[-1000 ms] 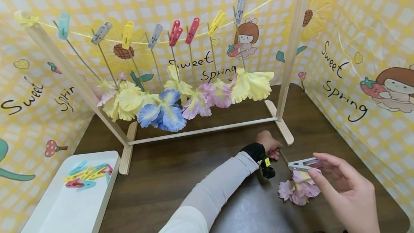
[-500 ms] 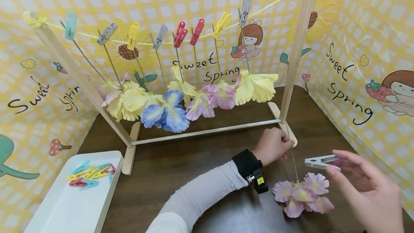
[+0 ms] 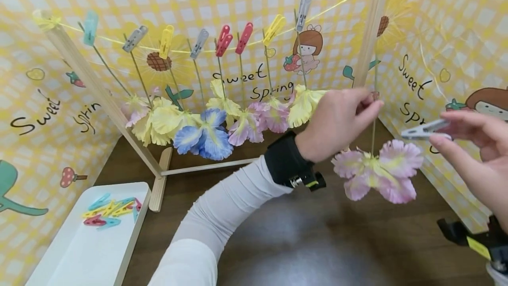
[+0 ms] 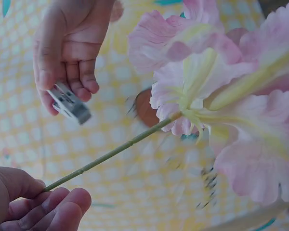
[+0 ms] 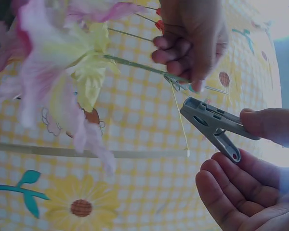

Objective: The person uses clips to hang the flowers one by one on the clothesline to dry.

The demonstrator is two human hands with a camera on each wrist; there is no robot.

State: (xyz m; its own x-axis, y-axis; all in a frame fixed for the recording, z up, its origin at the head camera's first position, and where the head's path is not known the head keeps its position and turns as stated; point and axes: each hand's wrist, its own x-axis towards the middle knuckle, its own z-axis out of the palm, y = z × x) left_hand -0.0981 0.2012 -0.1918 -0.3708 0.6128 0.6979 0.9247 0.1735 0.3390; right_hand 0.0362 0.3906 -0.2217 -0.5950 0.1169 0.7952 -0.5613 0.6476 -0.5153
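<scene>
My left hand point(image 3: 337, 120) pinches the thin green stem point(image 4: 111, 153) of a pink artificial flower point(image 3: 377, 169). The bloom hangs head down above the table, in front of the rack's right post point(image 3: 367, 43). To its right, my right hand point(image 3: 480, 149) holds a grey clothespin point(image 5: 214, 125) by its two handles, between thumb and fingers. In the right wrist view the clothespin's nose points toward the stem, a little apart from it. A yellow string point(image 3: 341, 3) slopes up to the post's top, above both hands.
Several artificial flowers, among them a blue one point(image 3: 204, 133), hang from the string by colored clothespins such as the yellow one point(image 3: 274, 30). A white tray point(image 3: 75, 250) with several loose clothespins stands at the left on the dark table point(image 3: 254, 246). A crossbar point(image 3: 214, 165) joins the rack's feet.
My left hand has lifted the pink flower up from the table near the rack's right foot. My right hand has risen and moved right with the grey clothespin.
</scene>
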